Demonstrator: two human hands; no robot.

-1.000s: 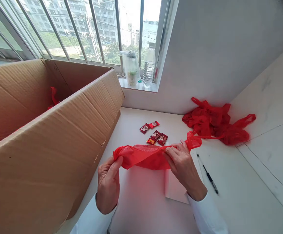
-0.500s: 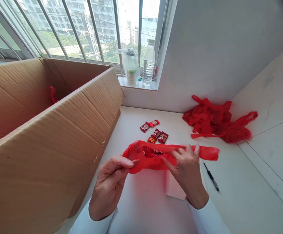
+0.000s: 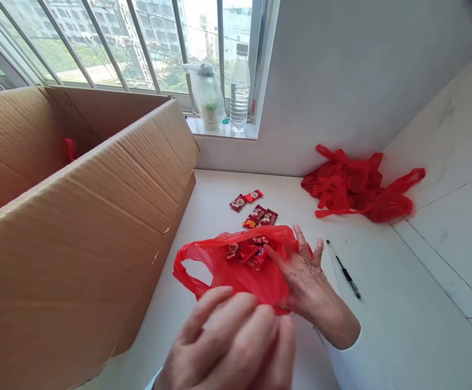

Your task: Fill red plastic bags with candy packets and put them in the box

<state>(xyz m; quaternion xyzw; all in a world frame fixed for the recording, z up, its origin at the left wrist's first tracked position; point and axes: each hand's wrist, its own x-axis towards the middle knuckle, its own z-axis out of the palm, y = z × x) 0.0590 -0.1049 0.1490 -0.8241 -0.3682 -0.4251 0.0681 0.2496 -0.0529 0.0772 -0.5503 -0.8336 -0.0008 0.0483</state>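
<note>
A red plastic bag (image 3: 244, 279) lies with its mouth spread, one handle loop sticking out to the left. Several small wrapped packets (image 3: 249, 252) in dark red and red show inside it. My right hand (image 3: 306, 276) is at the bag's right side, its fingers apart, one reaching over the packets and others against the plastic. Close to the camera, my left hand (image 3: 236, 341) is blurred in front of the bag; its fingers are bent and their tips are hidden. Beyond the bag, several more packets (image 3: 256, 213) lie on the white table (image 3: 215, 189).
A large cardboard box (image 3: 109, 216) stands on the left with something red inside. More red plastic bags (image 3: 353, 184) are heaped at the back right. A black pen (image 3: 347, 273) lies right of my hand. A water bottle (image 3: 239, 89) and a bagged cup (image 3: 209, 103) stand on the windowsill.
My left hand has left the bag's left end and come up toward the camera. The bag's mouth has spread wider, and my right hand's fingers have moved apart. The view has shifted a little.
</note>
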